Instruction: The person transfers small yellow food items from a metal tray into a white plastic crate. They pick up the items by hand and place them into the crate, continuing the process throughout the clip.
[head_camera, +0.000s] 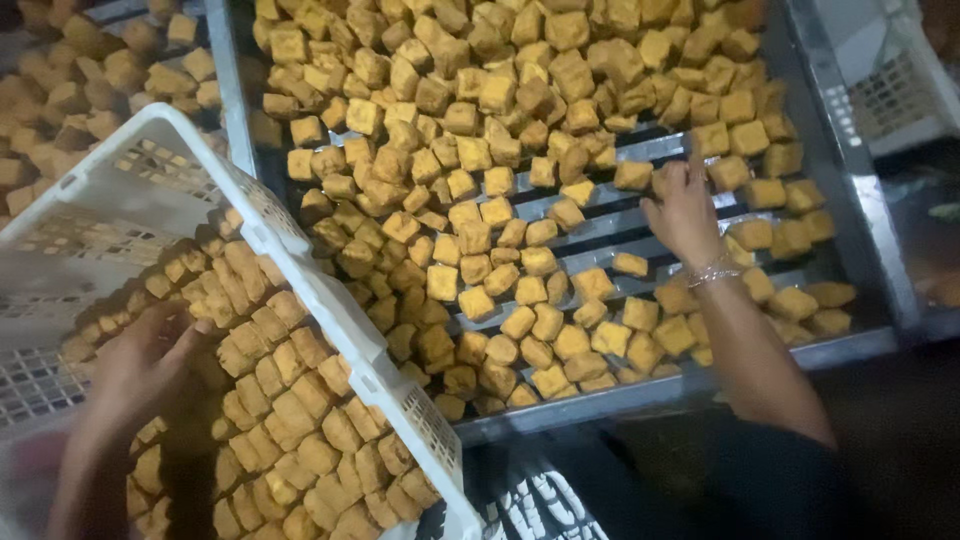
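Tofu cubes (480, 240) crowd metal tray (850, 200); white crate (330, 300) overlaps it.

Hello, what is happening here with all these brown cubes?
A person is handling golden-brown fried cubes, which look like tofu. The left hand is inside a white plastic crate, resting on the cubes packed in rows there. The right hand, with a bracelet on the wrist, reaches over a slatted metal tray and touches loose cubes spread across it. The far part of the tray is heaped; the near part is thinner, with bare slats showing.
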